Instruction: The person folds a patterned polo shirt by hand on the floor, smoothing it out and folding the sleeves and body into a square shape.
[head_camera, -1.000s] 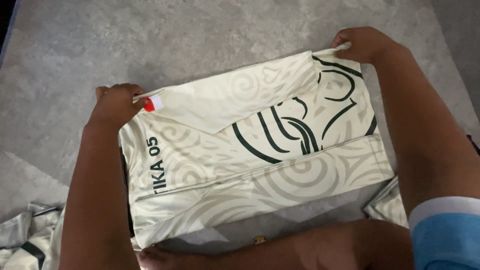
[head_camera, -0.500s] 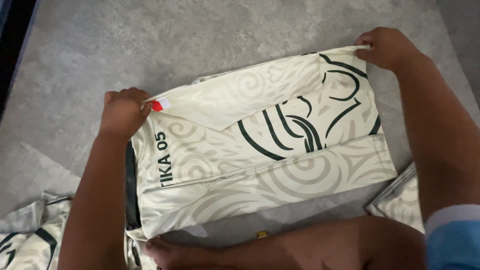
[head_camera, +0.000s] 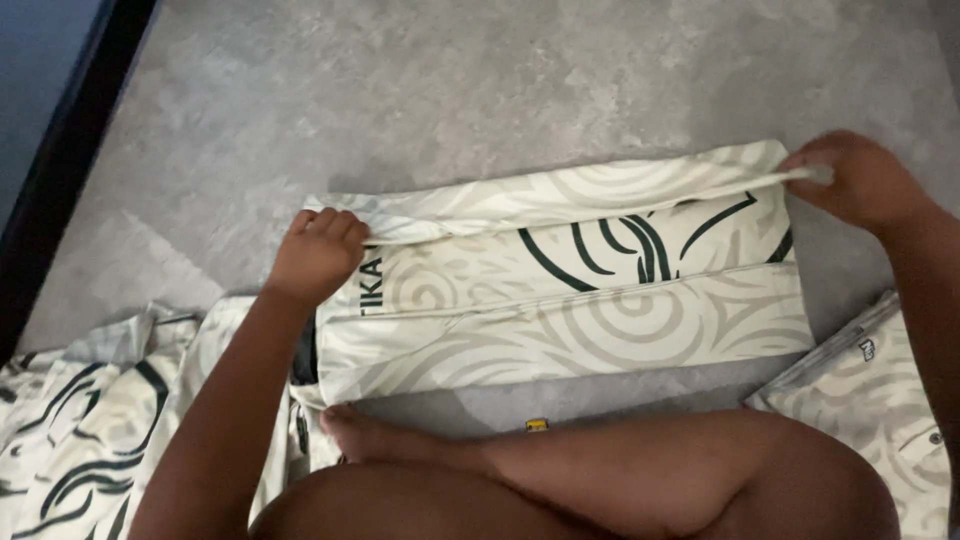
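A cream shirt (head_camera: 600, 310) with pale swirl patterns and dark green curved lines lies on the grey floor in front of me. It forms a long narrow strip, its far edge turned over toward me. My left hand (head_camera: 315, 255) grips the left end of that folded edge. My right hand (head_camera: 850, 180) pinches the right end of the same edge. My bare leg (head_camera: 620, 480) and foot (head_camera: 365, 435) rest just below the shirt.
A crumpled pile of matching cream and green garments (head_camera: 90, 430) lies at the lower left. A folded matching garment (head_camera: 880, 390) sits at the lower right. A dark wall base (head_camera: 60, 170) runs along the left edge of the grey floor (head_camera: 480, 90).
Both hands have drawn the shirt's far edge over toward me, so the shirt is narrower and most of the green design is covered. The view has shifted right.
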